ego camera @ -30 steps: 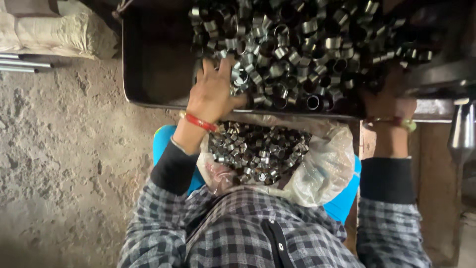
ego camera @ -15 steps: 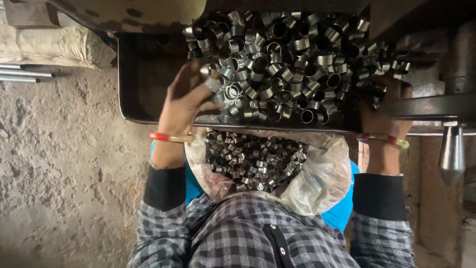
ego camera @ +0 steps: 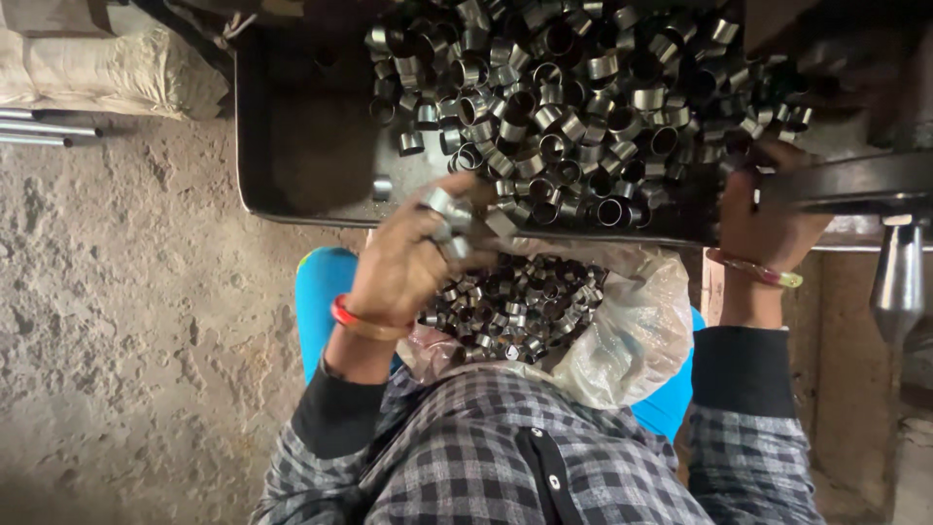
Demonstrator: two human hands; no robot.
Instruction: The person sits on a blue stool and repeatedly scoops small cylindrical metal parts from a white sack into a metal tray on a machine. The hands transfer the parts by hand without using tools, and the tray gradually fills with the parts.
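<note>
Left hand cupped around a few short metal rings, held at the near edge of the dark metal tray, just above the plastic bag already holding rings. Right hand grips the tray's right end, fingers partly hidden. Big ring pile fills the tray. Rough concrete floor on left.
</note>
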